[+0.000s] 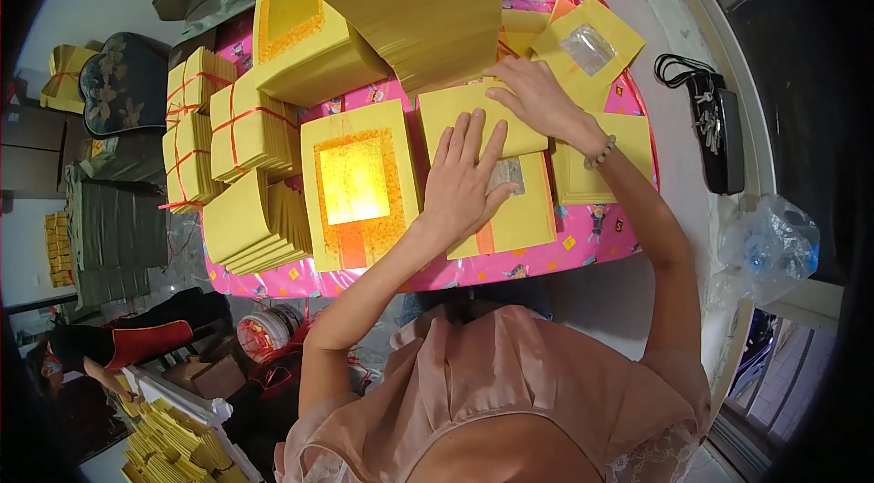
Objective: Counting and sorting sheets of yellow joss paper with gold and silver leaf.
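My left hand [466, 181] and right hand [537, 96] grip nothing, pressing flat on yellow sheets [473, 119]; tied bundles [250, 128] crowd the worktop [583, 246].

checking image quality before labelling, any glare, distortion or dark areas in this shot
Head view: strong glare on the gold foil square of the yellow paper sheet left of the left hand, washing out its centre; fisheye bends the pink patterned table cover's edge and the window frame; black vignette fills the corners; the right hand looks sharp.
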### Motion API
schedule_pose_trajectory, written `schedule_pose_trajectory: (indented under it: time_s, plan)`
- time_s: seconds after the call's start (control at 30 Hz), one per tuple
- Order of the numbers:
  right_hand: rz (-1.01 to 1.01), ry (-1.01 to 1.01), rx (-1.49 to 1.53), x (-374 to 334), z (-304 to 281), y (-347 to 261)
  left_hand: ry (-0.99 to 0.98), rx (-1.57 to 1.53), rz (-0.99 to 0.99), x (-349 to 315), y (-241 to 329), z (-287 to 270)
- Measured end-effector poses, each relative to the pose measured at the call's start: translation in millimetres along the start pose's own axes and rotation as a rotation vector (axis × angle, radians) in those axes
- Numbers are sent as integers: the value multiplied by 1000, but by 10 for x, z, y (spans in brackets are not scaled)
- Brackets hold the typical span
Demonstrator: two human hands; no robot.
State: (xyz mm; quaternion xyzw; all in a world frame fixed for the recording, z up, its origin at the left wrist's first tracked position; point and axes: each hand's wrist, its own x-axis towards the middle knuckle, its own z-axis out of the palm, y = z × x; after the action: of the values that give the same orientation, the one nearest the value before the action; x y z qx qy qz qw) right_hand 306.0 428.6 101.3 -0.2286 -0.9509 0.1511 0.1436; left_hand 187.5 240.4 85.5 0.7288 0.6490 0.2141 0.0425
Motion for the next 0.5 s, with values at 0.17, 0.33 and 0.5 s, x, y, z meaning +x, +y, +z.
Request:
schedule_pose_trajectory:
  time_s: [0.17, 0.33, 0.5]
  plan:
    - [23, -116, 43, 30, 38, -27, -13, 11, 5, 12, -11, 4]
    - [-4, -37, 37, 20, 91, -2, -26, 1, -8, 19, -12, 21]
    - [-5, -24, 45, 8, 79, -23, -27, 0, -1, 21, -8, 37]
